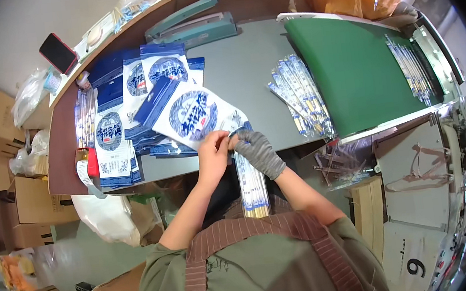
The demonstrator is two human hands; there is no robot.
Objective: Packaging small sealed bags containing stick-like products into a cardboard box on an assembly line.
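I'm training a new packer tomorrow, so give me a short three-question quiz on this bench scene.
1. True or false: the right hand wears a grey glove.
2. Which hand pinches the mouth of the white-and-blue pouch? A) the left hand B) neither
3. Fill in: the wrapped chopstick packs lie on the grey table beside the ____ conveyor belt.

Key: 1 true; 2 A; 3 green.
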